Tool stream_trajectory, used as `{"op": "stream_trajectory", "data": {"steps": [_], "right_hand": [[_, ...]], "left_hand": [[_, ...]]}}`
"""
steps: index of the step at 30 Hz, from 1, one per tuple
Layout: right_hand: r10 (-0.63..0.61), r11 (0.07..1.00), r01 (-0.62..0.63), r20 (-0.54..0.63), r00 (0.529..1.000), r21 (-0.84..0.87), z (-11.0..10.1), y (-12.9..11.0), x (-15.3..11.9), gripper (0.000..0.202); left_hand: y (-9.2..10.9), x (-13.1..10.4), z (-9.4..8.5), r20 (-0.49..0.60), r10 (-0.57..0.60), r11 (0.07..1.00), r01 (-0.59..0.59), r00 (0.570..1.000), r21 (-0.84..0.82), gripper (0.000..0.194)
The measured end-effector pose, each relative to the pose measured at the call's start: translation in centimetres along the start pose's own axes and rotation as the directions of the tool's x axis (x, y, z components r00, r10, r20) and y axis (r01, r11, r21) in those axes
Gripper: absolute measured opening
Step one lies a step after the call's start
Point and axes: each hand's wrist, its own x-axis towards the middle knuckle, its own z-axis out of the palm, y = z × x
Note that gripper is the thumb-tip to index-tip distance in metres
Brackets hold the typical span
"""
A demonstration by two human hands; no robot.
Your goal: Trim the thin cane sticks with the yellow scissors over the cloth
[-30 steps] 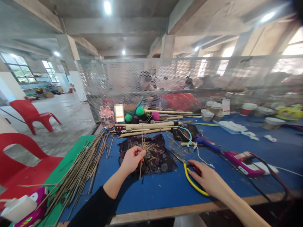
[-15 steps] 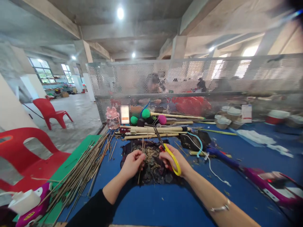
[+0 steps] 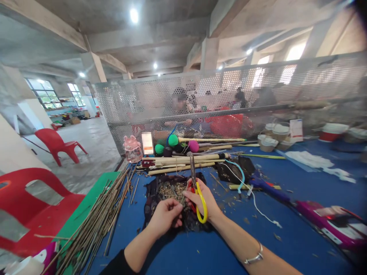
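Note:
My right hand (image 3: 207, 200) grips scissors (image 3: 201, 204) with yellow and red handle loops, the blades pointing up and away from me and lying close together. Beside it, on the left, my left hand (image 3: 164, 217) has thumb and forefinger pinched. Whatever sits between those fingers is too small to make out. Under both hands lies a crumpled black sheet (image 3: 149, 202), with a heap of short, chopped stick bits (image 3: 173, 190) on it. The two hands are close together over its near part.
Long thin sticks (image 3: 97, 214) lie bundled at left, over a green board (image 3: 100, 181). Pale canes (image 3: 186, 162), green and pink balls (image 3: 193, 146) and a pink jar (image 3: 132, 149) stand behind. At right are a purple tool (image 3: 323, 221) and a white cord (image 3: 259, 208). Mesh panelling (image 3: 137, 103) closes the back.
The thin stick upright in my left hand no longer shows. My right hand has moved left, closer to the left one, and the scissors have turned more upright. The view has shifted slightly.

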Motion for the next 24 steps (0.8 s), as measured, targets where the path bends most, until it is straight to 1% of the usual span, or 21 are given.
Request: {"op": "stream_trajectory", "data": {"steps": [2,4,7,8,10,12,14,18,20,22,24], "right_hand": [[-0.015,1.0,0.015,-0.026,1.0,0.019,0.0,0.2,0.2,0.046],[-0.022,0.999,0.023,-0.046,0.999,0.036,-0.1,0.5,0.4,0.046],[-0.029,0.998,0.033,-0.07,0.997,0.056,-0.1,0.8,0.6,0.046],[-0.033,0.998,0.037,-0.072,0.997,0.057,-0.1,0.9,0.6,0.046],[-0.047,0.997,0.052,-0.086,0.995,0.055,0.0,0.8,0.6,0.046],[-0.053,0.997,0.058,-0.09,0.995,0.055,0.2,0.7,0.6,0.046],[-0.055,0.997,0.061,-0.088,0.995,0.057,0.5,0.6,0.5,0.046],[-0.078,0.996,0.081,-0.068,0.995,0.039,0.5,0.7,0.4,0.049],[-0.093,0.996,0.092,-0.055,0.994,-0.014,0.3,1.0,0.5,0.047],[-0.119,0.987,0.113,-0.042,0.992,-0.117,-0.2,1.3,0.5,0.041],[-0.179,0.955,0.171,-0.008,0.984,-0.243,-0.7,1.7,0.4,0.039]], "left_hand": [[0.1,0.1,0.0,-0.037,-0.059,0.997,0.056,0.998,-0.058,0.038],[0.2,0.1,0.0,-0.063,-0.088,0.992,0.081,0.994,-0.097,0.037],[0.2,0.0,0.1,-0.107,-0.064,0.989,0.049,0.992,-0.137,0.036],[0.2,0.0,0.2,-0.105,-0.043,0.99,0.029,0.993,-0.137,0.036],[0.1,-0.1,0.3,-0.067,0.001,0.994,-0.008,0.998,-0.106,0.035],[0.0,-0.2,0.3,-0.016,0.04,0.999,-0.041,0.999,-0.037,0.035],[-0.3,-0.2,0.3,0.014,0.064,0.998,-0.065,0.998,0.024,0.035],[-0.4,-0.1,0.0,0.025,0.079,0.996,-0.08,0.997,0.025,0.033],[-0.1,0.0,-0.2,-0.026,0.093,0.995,-0.094,0.995,-0.017,0.033],[0.3,0.0,-0.5,-0.129,0.124,0.987,-0.135,0.984,-0.083,0.033],[0.8,0.1,-0.8,-0.23,0.156,0.97,-0.193,0.961,-0.147,0.033]]}}
